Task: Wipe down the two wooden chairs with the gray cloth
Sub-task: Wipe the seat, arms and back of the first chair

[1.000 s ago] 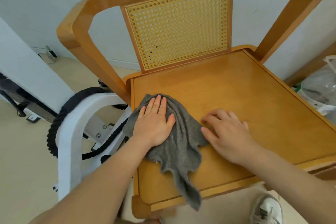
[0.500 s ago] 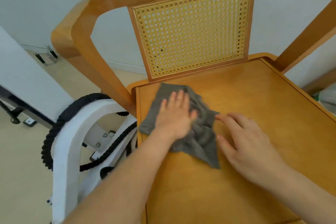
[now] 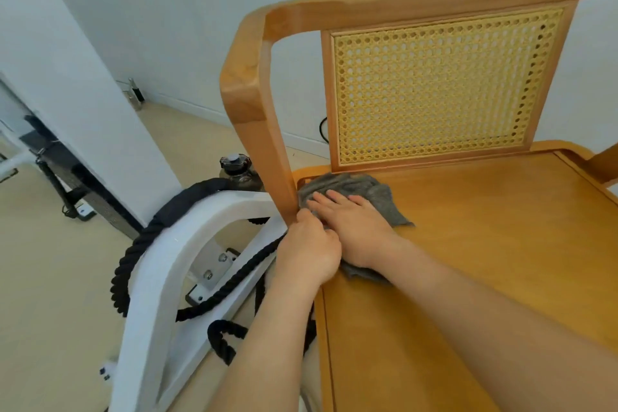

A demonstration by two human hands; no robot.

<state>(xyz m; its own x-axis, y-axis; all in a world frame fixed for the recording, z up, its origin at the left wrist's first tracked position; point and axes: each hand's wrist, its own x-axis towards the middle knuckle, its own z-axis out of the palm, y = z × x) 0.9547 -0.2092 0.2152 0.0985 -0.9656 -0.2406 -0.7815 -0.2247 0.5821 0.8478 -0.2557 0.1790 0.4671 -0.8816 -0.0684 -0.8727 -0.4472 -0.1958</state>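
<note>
Gray cloth (image 3: 374,192) bunched in the back-left corner of the wooden chair (image 3: 485,244) seat, right hand (image 3: 354,224) pressed flat on it to scrub that corner, left hand (image 3: 307,251) curled gripping the cloth edge beside the armrest post (image 3: 267,157), likely steadying it; white frame (image 3: 167,261) with black rope (image 3: 133,254) beside.
</note>
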